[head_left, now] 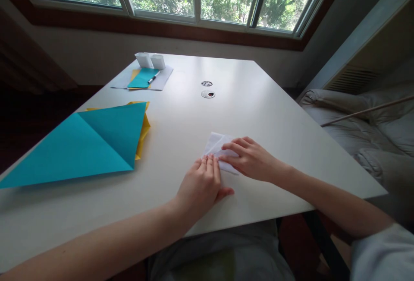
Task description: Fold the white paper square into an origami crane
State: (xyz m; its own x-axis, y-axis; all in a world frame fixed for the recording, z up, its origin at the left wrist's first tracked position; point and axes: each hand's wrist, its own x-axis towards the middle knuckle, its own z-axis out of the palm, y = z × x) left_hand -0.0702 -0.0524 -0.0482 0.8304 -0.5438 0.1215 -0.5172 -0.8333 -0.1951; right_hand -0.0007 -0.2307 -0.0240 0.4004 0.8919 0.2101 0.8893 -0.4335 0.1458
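Note:
A small folded white paper (216,143) lies on the white table (252,99) near its front edge. My left hand (200,184) rests at the paper's near corner, fingers held together and flat, fingertips pressing on the paper's edge. My right hand (250,158) lies across the paper's right side, fingers stretched out flat on it. Most of the paper's near half is hidden under both hands.
A large folded teal sheet (84,147) lies over a yellow sheet (144,132) at the left. At the far left are two small white boxes (150,60), a pen (153,77) and more paper (142,78). Two round cable holes (207,94) sit mid-table. A grey cushioned seat (355,125) is at right.

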